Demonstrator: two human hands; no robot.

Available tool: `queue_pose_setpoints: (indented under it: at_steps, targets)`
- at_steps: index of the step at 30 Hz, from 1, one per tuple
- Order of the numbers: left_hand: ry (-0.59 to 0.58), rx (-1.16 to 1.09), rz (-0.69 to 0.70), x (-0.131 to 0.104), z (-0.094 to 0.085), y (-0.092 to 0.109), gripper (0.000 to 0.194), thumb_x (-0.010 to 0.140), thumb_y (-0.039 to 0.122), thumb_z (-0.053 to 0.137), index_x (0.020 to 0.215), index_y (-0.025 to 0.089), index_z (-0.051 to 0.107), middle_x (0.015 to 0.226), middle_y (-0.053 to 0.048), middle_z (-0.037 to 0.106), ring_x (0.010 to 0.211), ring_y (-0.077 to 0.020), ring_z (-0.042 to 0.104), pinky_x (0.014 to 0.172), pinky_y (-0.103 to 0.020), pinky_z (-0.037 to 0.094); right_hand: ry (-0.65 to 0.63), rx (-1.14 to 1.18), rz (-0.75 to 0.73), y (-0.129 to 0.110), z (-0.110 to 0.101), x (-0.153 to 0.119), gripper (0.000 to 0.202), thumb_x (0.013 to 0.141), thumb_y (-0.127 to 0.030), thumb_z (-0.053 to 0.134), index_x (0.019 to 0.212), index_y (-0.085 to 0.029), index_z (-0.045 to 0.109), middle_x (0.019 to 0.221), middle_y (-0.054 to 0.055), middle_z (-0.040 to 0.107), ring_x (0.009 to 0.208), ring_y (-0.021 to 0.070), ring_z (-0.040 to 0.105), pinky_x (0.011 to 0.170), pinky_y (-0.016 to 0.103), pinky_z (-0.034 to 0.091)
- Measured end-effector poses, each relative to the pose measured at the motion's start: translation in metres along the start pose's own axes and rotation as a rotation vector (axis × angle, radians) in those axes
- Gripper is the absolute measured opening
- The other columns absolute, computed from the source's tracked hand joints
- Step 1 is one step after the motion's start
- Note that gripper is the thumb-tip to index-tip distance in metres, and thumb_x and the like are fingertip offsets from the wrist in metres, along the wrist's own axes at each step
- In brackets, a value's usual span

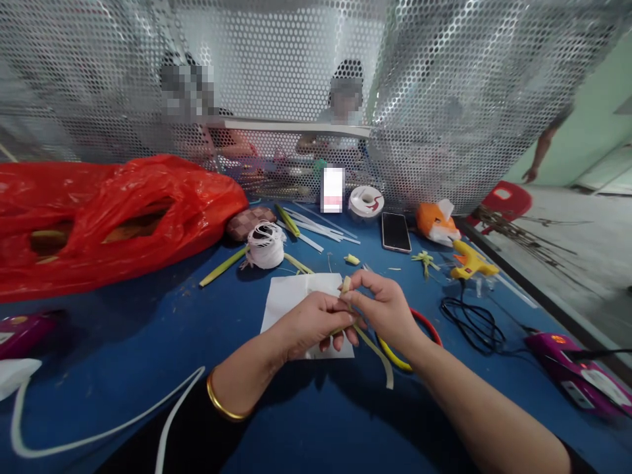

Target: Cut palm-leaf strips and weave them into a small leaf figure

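Note:
Both hands meet above a white sheet of paper (286, 299) on the blue table. My left hand (316, 322) is closed on a pale green leaf strip (378, 355), whose loose end hangs down to the right. My right hand (385, 306) pinches the strip's upper part, a short folded piece standing up between thumb and fingers. How the strip is wound inside the fingers is hidden. Just beyond the hands lies a small folded yellow-green piece (352, 259). Scissors with red and yellow handles (397, 355) lie partly under my right wrist.
A red plastic bag (197, 197) fills the left side, near a ball of white cord (265, 247). Behind are a ribbon spool (366, 203), a phone (395, 232) and an orange tissue pack (437, 224). A yellow glue gun (471, 261) with a black cable lies right. People sit behind perforated sheeting.

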State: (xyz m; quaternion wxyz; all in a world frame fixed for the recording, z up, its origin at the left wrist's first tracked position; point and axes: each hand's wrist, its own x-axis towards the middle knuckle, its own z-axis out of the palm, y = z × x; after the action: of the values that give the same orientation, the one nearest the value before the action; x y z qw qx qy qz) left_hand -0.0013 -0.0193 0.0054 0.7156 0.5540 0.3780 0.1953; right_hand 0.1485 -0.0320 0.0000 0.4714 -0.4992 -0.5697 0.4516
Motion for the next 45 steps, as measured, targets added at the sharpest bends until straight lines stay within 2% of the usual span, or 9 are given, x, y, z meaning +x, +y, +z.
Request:
queue_pose_setpoints:
  at_steps: [8, 12, 16, 19, 23, 25, 29, 35, 45]
  targets:
    - [-0.018, -0.012, -0.026, -0.004, 0.001, 0.002, 0.019, 0.075, 0.018, 0.057, 0.061, 0.013, 0.069, 0.05, -0.001, 0.062, 0.039, -0.0069, 0.046, 0.039, -0.019, 0.034, 0.084, -0.176, -0.18, 0.005, 0.004, -0.005, 0.01, 0.08, -0.021, 0.06, 0.07, -0.019, 0.061, 0.074, 0.0, 0.06, 0.064, 0.012, 0.054, 0.055, 0.022, 0.043]
    - [0.057, -0.129, -0.031, 0.001, 0.0, -0.003, 0.013, 0.074, 0.023, 0.065, 0.069, 0.013, 0.071, 0.058, -0.004, 0.068, 0.046, -0.0094, 0.054, 0.043, -0.02, 0.037, 0.097, -0.235, -0.244, 0.002, 0.0, 0.0, 0.013, 0.083, -0.022, 0.059, 0.07, -0.019, 0.062, 0.074, 0.0, 0.063, 0.07, 0.0149, 0.058, 0.067, 0.027, 0.045]
    - [0.28, -0.324, 0.063, 0.007, -0.01, -0.004, 0.024, 0.079, 0.034, 0.068, 0.088, 0.014, 0.075, 0.075, -0.007, 0.074, 0.069, -0.0132, 0.066, 0.063, -0.022, 0.046, 0.367, -0.338, -0.371, -0.006, -0.013, 0.003, 0.014, 0.089, -0.026, 0.055, 0.083, -0.02, 0.067, 0.086, 0.003, 0.067, 0.084, 0.0177, 0.06, 0.077, 0.029, 0.044]
    - [0.378, -0.432, 0.165, 0.008, -0.017, 0.0, 0.024, 0.082, 0.034, 0.067, 0.094, 0.015, 0.075, 0.082, -0.009, 0.076, 0.082, -0.0139, 0.067, 0.073, -0.022, 0.046, 0.519, -0.403, -0.419, -0.009, -0.015, -0.001, 0.02, 0.09, -0.03, 0.055, 0.074, -0.019, 0.063, 0.073, 0.001, 0.062, 0.071, 0.0157, 0.056, 0.069, 0.027, 0.042]
    - [0.416, -0.552, 0.249, 0.007, -0.016, 0.004, 0.018, 0.077, 0.021, 0.071, 0.093, 0.014, 0.074, 0.081, -0.007, 0.075, 0.078, -0.014, 0.067, 0.075, -0.024, 0.049, 0.043, -0.397, -0.28, 0.0, 0.002, -0.008, 0.023, 0.09, -0.031, 0.055, 0.073, -0.019, 0.065, 0.072, 0.001, 0.065, 0.068, 0.0151, 0.058, 0.065, 0.025, 0.043]
    - [0.394, -0.59, 0.245, 0.007, -0.012, 0.004, 0.019, 0.074, 0.017, 0.072, 0.092, 0.014, 0.074, 0.081, -0.007, 0.075, 0.074, -0.0146, 0.067, 0.072, -0.026, 0.051, -0.084, -0.35, -0.182, 0.005, 0.013, -0.01, 0.022, 0.089, -0.032, 0.055, 0.077, -0.019, 0.067, 0.074, 0.001, 0.067, 0.07, 0.0158, 0.059, 0.065, 0.025, 0.044]
    - [0.382, -0.536, 0.241, 0.007, -0.006, 0.003, 0.022, 0.071, 0.016, 0.074, 0.093, 0.013, 0.074, 0.082, -0.008, 0.075, 0.069, -0.013, 0.065, 0.061, -0.022, 0.049, -0.083, -0.289, -0.103, 0.011, 0.022, -0.011, 0.029, 0.091, -0.031, 0.05, 0.069, -0.018, 0.064, 0.067, 0.002, 0.066, 0.066, 0.0156, 0.059, 0.063, 0.025, 0.043]
    - [0.433, -0.436, 0.285, 0.006, -0.005, 0.001, 0.017, 0.069, 0.014, 0.073, 0.086, 0.013, 0.075, 0.079, -0.007, 0.075, 0.079, -0.0161, 0.066, 0.076, -0.026, 0.05, -0.101, -0.45, -0.297, 0.008, 0.017, -0.013, 0.032, 0.093, -0.026, 0.046, 0.062, -0.02, 0.054, 0.064, 0.001, 0.056, 0.061, 0.0142, 0.053, 0.059, 0.025, 0.041]
    - [0.439, -0.468, 0.251, 0.004, -0.002, 0.003, 0.023, 0.065, 0.015, 0.076, 0.088, 0.011, 0.075, 0.074, -0.007, 0.074, 0.075, -0.0169, 0.066, 0.074, -0.027, 0.05, -0.168, -0.488, -0.41, 0.001, 0.016, -0.015, 0.031, 0.093, -0.022, 0.043, 0.063, -0.021, 0.05, 0.062, 0.0, 0.054, 0.063, 0.0144, 0.052, 0.061, 0.025, 0.04]
